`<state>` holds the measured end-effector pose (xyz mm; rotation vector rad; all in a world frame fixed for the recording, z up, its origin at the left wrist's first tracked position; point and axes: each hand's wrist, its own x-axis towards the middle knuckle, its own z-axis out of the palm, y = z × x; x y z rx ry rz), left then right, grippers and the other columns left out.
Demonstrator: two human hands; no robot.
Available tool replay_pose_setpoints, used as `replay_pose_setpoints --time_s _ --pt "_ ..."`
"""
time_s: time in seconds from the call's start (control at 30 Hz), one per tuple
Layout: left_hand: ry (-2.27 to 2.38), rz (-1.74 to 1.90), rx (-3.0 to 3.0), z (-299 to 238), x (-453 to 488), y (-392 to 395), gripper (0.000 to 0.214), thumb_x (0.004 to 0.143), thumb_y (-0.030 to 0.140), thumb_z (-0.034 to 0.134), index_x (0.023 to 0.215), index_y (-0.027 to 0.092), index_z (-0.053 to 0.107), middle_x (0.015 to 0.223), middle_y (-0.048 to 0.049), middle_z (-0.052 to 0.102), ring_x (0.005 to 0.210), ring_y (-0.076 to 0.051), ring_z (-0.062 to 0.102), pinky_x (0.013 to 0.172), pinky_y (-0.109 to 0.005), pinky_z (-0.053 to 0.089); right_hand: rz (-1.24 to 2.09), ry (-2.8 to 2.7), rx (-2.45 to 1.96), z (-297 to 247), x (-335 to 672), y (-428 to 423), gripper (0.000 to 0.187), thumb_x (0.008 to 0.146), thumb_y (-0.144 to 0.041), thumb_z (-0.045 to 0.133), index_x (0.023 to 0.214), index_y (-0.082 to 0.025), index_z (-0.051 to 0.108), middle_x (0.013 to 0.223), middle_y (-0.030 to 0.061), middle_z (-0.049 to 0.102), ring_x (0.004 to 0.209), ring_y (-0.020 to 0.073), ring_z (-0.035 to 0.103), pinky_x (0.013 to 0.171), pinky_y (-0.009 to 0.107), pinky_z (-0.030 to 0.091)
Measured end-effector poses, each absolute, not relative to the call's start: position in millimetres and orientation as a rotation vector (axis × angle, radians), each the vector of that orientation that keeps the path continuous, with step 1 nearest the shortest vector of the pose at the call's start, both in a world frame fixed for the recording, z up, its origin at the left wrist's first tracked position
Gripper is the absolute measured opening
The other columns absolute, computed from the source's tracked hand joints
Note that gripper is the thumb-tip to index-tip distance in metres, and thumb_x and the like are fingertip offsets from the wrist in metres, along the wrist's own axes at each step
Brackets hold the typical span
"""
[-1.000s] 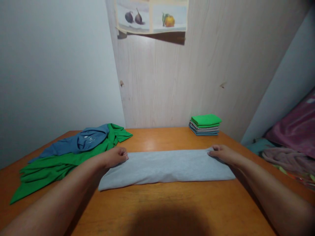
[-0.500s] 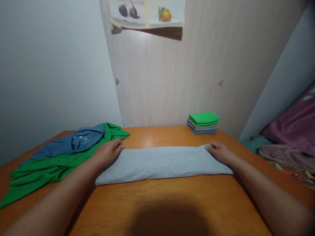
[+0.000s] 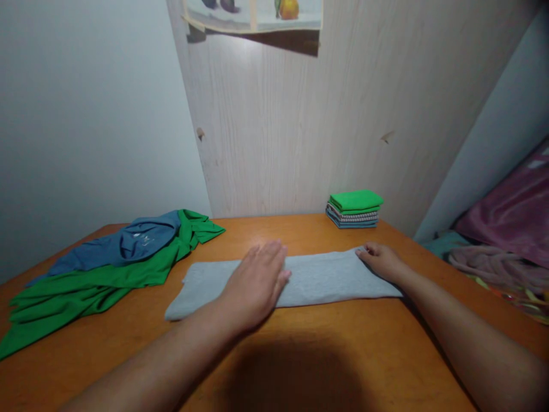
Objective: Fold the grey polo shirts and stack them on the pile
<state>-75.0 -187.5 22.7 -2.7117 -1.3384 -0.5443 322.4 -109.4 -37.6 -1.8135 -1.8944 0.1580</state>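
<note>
Cloth (image 3: pixel 323 280), gray and folded, is now anchored by the pinching right hand (image 3: pixel 382 262) alone while the left hand (image 3: pixel 256 283), grip released, spreads open across it.

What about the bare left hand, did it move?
Yes, the bare left hand moved rightward over the folded light-grey fabric, closer to the green-topped stack of folded cloth.

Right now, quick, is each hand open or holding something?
Left hand: open, palm down over the gray cloth.
Right hand: closed, pinching the gray cloth's far right corner.
</note>
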Motion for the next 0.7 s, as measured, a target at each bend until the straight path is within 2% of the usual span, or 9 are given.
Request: replay_pose_setpoints --time_s 0.07,0.13,0.37,0.47,0.57,0.63,0.7 --pt "-1.298 -0.373 -2.843 2.8 -60.3 -198.5 0.068 0.102 0.058 0.027 0.157 0.017 0.032 0.165 -0.0138 0.029 0.153 -0.028 0.024 0.124 -0.048 0.013 0.168 -1.899 -1.819 -39.0 323.5 -109.2 0.028 0.088 -0.046 0.050 0.073 -0.022 0.056 0.067 0.0006 0.061 0.065 0.0182 0.056 0.059 0.028 0.032" --pt "-1.347 -0.231 -2.918 -12.8 -56.5 -202.8 0.078 0.099 0.066 0.029 0.160 0.016 0.027 0.166 -0.0153 0.024 0.154 -0.030 0.019 0.125 -0.049 0.012 0.177 -1.904 -1.808 -40.0 324.3 -108.5 0.028 0.088 -0.046 0.050 0.074 -0.022 0.056 0.068 0.0006 0.061 0.066 0.0180 0.056 0.059 0.028 0.033" --pt "-1.356 -0.223 -2.975 -22.2 -66.1 -196.7 0.083 0.096 0.072 0.033 0.160 0.021 0.027 0.167 -0.0152 0.018 0.154 -0.032 0.017 0.124 -0.051 0.017 0.105 -1.914 -1.872 -37.0 324.6 -109.9 0.027 0.089 -0.044 0.052 0.076 -0.022 0.060 0.068 0.0016 0.065 0.067 0.0182 0.058 0.059 0.028 0.035" --pt "-1.350 -0.229 -2.975 -21.6 -65.5 -196.0 0.080 0.095 0.071 0.037 0.159 0.024 0.030 0.167 -0.0139 0.018 0.153 -0.033 0.019 0.124 -0.053 0.018 -0.014 -1.914 -1.984 -28.6 320.5 -118.1 0.026 0.089 -0.044 0.054 0.085 -0.022 0.067 0.077 0.0054 0.070 0.073 0.0204 0.062 0.061 0.029 0.036" --pt "-1.365 -0.205 -2.978 -20.4 -64.8 -196.1 0.077 0.096 0.069 0.039 0.158 0.024 0.033 0.167 -0.0146 0.017 0.153 -0.034 0.018 0.124 -0.054 0.018 -0.203 -1.822 -2.106 -10.6 307.6 -129.8 0.032 0.090 -0.044 0.054 0.105 -0.022 0.070 0.095 0.0111 0.074 0.082 0.0249 0.066 0.064 0.032 0.039" --pt "-1.369 -0.192 -2.988 -18.7 -64.8 -196.0 0.077 0.096 0.069 0.039 0.158 0.024 0.035 0.166 -0.0155 0.019 0.153 -0.034 0.018 0.123 -0.055 0.018 -0.300 -1.794 -2.047 3.1 292.5 -137.6 0.038 0.092 -0.044 0.051 0.115 -0.020 0.069 0.107 0.0141 0.073 0.090 0.0275 0.067 0.071 0.035 0.043" --pt "-1.361 -0.203 -2.995 -16.6 -64.9 -196.0 0.076 0.095 0.069 0.040 0.157 0.024 0.036 0.165 -0.0159 0.021 0.153 -0.034 0.020 0.123 -0.056 0.019 -0.293 -1.858 -1.885 11.5 273.4 -144.7 0.040 0.097 -0.043 0.044 0.116 -0.019 0.070 0.112 0.0142 0.073 0.098 0.0280 0.066 0.080 0.036 0.046"
